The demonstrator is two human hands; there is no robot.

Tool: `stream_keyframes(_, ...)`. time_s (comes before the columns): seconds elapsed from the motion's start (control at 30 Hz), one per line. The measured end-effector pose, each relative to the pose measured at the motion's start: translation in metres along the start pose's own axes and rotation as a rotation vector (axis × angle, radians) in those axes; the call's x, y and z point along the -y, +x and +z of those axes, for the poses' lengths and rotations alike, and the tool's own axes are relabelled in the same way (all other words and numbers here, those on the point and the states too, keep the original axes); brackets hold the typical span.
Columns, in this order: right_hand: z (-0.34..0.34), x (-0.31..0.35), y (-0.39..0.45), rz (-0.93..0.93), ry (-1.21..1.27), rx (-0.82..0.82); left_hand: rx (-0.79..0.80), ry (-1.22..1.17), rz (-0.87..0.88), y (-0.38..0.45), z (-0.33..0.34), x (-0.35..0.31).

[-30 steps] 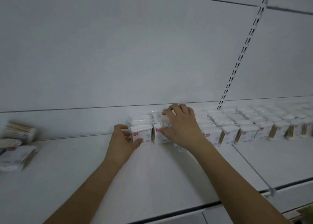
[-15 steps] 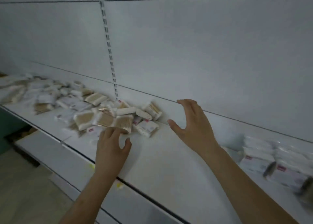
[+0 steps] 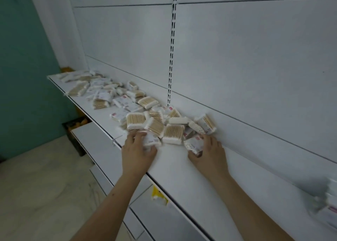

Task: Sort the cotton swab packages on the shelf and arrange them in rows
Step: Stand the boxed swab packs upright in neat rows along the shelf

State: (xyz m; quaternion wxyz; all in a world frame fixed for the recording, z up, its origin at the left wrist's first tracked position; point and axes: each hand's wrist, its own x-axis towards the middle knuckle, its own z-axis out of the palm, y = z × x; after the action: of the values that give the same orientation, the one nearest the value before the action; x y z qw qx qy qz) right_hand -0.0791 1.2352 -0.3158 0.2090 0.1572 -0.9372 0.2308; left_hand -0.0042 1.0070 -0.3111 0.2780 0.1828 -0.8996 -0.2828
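A loose heap of cotton swab packages [image 3: 135, 120] lies scattered along the white shelf [image 3: 175, 160], stretching away to the far left. My left hand [image 3: 137, 154] grips a white-labelled package [image 3: 152, 140] at the heap's near edge. My right hand [image 3: 209, 157] holds another white package with a red tag [image 3: 194, 144] at the heap's right end, near the back panel. At the far right edge, blurred, stands the end of the arranged row of packages [image 3: 328, 202].
A slotted upright [image 3: 171, 58] runs down the white back panel behind the heap. A lower shelf [image 3: 94, 140] juts out below. A yellow tag [image 3: 157, 195] hangs under the shelf edge. A teal wall [image 3: 23, 76] and pale floor are at left.
The view has swung left from the tidy row to the loose heap. Both hands left the row, reached across the bare shelf and now each grips a package at the heap's edge.
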Motion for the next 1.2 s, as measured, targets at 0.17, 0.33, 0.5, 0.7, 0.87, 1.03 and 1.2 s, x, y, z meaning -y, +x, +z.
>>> stream_keyframes(0.17, -0.002, 0.002, 0.001, -0.078, -0.026, 0.011, 0.045, 0.126, -0.006, 0.000, 0.002, -0.007)
stream_keyframes(0.33, -0.004, 0.002, 0.003, -0.126, -0.140, 0.297, 0.131, 0.139, -0.014, 0.002, 0.000, -0.006)
stream_keyframes(0.5, -0.009, 0.000, 0.000, -0.086, 0.137, 0.235, 0.148, -0.039, 0.027, -0.003, -0.011, -0.002)
stream_keyframes(0.7, -0.027, -0.003, 0.003, 0.083, 0.447, 0.312, 0.237, -0.418, -0.070, -0.004, -0.041, -0.016)
stream_keyframes(0.87, -0.071, -0.014, 0.002, 0.224, 0.651, 0.313, 0.310, -0.752, -0.118, -0.012, -0.036, -0.050)
stream_keyframes(1.03, -0.137, -0.048, -0.026, 0.382, 0.738, 0.380, 0.465, -0.971, -0.102, -0.024, -0.011, -0.094)
stream_keyframes(1.2, -0.225, -0.073, -0.064, 0.364, 0.561, 0.352, 0.727, -0.952, -0.067, -0.049, 0.016, -0.152)
